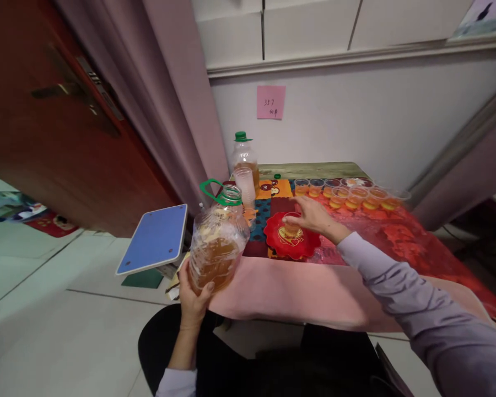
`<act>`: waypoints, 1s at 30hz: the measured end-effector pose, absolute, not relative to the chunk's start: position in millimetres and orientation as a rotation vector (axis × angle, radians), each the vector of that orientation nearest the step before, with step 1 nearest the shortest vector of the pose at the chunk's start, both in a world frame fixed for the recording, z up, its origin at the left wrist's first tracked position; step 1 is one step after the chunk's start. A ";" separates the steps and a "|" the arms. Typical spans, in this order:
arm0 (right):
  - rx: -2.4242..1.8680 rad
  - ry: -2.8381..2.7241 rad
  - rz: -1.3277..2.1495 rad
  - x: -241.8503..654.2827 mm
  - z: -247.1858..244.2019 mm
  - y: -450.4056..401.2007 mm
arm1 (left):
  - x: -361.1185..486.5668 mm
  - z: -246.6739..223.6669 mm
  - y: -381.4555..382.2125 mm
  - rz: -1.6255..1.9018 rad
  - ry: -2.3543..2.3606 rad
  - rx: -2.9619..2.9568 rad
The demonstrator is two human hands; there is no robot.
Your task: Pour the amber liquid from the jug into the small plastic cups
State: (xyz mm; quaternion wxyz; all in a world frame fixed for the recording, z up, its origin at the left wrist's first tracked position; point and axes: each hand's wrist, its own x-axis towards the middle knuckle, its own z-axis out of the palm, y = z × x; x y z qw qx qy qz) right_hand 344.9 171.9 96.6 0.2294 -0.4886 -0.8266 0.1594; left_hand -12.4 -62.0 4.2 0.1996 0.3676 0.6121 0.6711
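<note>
L hand point(195, 298) grip clamped on ribbed clr plastic jug point(218, 255); R hand point(314, 216) at clr cup point(291, 227), can't tell if clamped. Red scalloped plate point(273, 240). Pink sq. note point(271, 102): "357".

Table point(314, 169): pink cloth point(293, 289), red plate point(271, 238), cups point(357, 197), capped bottle point(243, 159).

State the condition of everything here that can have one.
Front jug: uncapped, part full, held in the left hand
Back jug: capped, part full
Green cap: lying loose
Single cup: part full, on the red tray, right hand at it
Grouped cups: uncovered, with drink in them
Cup stack: nested
Door: open, lock edge showing
</note>
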 end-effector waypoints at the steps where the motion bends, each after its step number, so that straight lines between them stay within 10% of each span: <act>1: -1.447 -2.371 0.388 350.4 94.5 175.9 | -13.3 3.3 -61.8 1.874 1.718 1.033; 30: -1.881 -2.109 -0.076 454.0 43.9 307.0 | -40.9 -27.7 -61.9 1.761 1.971 1.106</act>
